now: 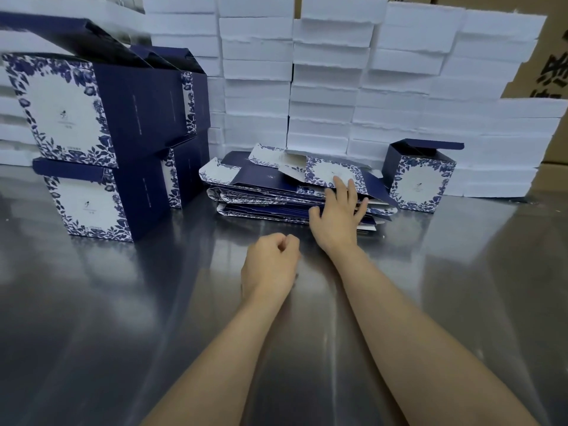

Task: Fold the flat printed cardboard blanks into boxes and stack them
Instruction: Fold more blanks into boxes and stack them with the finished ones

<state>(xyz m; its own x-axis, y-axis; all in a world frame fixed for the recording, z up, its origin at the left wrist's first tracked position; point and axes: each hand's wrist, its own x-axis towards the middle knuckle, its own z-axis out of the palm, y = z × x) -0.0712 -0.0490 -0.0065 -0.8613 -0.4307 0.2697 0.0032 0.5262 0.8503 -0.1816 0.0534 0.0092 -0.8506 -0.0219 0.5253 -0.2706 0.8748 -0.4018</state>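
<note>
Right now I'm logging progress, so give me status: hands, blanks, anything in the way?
Right hand open, fingers on flat blank pile. Left hand fisted, empty. Folded boxes stacked left. Nothing blocking.

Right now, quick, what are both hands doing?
Left hand: closed in a fist, holding nothing, above the table.
Right hand: open, fingers spread on the pile of flat blanks.

Both forearms are bare from the lower edge of the view up to the wrists, with no sleeve, glove, watch or ring showing on the left hand (pixel 270 262) or the right hand (pixel 336 215), whose fingernails are short and unpainted.
</note>
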